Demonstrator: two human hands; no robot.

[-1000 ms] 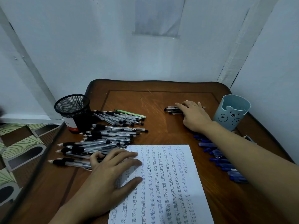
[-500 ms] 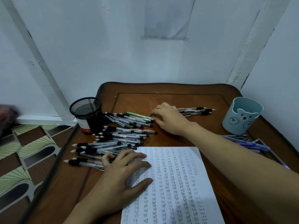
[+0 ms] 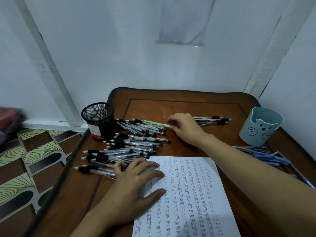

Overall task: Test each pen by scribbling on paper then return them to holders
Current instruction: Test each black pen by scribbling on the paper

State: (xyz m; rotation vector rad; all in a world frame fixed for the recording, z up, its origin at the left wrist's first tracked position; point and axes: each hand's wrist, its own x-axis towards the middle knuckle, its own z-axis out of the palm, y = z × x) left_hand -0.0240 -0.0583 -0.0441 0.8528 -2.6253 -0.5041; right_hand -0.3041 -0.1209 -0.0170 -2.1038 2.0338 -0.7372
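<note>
Right of the mesh holder (image 3: 97, 117), right hand (image 3: 185, 129) seemingly pinches the green pen (image 3: 153, 123), picking up; left hand (image 3: 131, 189) flat, pinning paper (image 3: 188, 194); scribble next.

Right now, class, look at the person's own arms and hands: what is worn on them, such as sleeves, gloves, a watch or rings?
Nothing worn shows. The left hand and right hand are bare, with no gloves and no rings on the fingers in view. Both forearms are bare up to the frame's edge: no sleeve, watch or bracelet.
</note>
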